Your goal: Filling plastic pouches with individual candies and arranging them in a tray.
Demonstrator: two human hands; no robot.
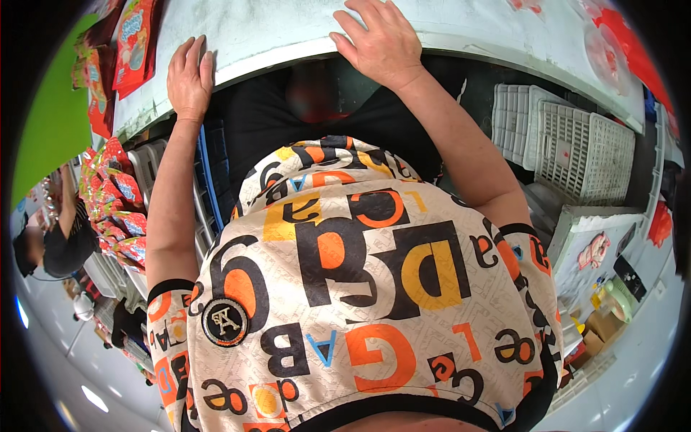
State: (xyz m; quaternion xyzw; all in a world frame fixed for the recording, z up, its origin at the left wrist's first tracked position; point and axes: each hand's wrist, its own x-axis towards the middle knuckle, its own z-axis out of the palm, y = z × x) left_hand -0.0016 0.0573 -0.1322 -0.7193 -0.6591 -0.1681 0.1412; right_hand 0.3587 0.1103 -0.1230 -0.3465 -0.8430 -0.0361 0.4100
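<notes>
My left hand point(191, 78) lies on the near edge of the white table point(266, 32), its fingers stretched out and nothing held. Farther right, my right hand point(380, 45) is on the same tabletop with its thumb and fingers spread, also without anything in it. Closest to the left hand are some red printed packets point(135, 47) at the table's left end. A clear plastic piece with red on it point(608, 57) lies toward the right end, apart from the right hand.
A pile of red packets point(115, 205) fills a crate at my left. White plastic crates point(586, 151) stand low on the right. A bright green surface point(50, 101) is at far left, with a person in dark clothes point(68, 245) nearby. Cardboard boxes point(603, 325) sit lower right.
</notes>
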